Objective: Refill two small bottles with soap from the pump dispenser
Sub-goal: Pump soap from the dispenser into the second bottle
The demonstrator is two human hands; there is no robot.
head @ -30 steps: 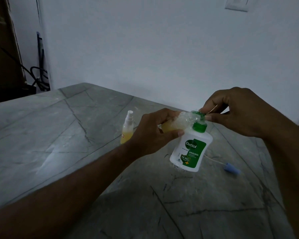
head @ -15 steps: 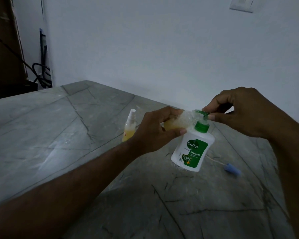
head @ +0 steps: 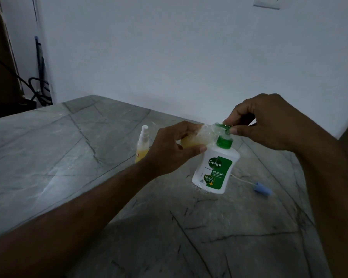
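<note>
Standing at centre right of the frame on the veined grey stone tabletop (head: 68,157), the white plastic pump dispenser (head: 215,169) has its green pump head pinched by the right hand (head: 267,123). The left hand (head: 173,149) curls round a small clear bottle (head: 197,137) of yellow soap, tilted against the nozzle. A second, capped spray bottle (head: 142,146) stands upright just left.
</note>
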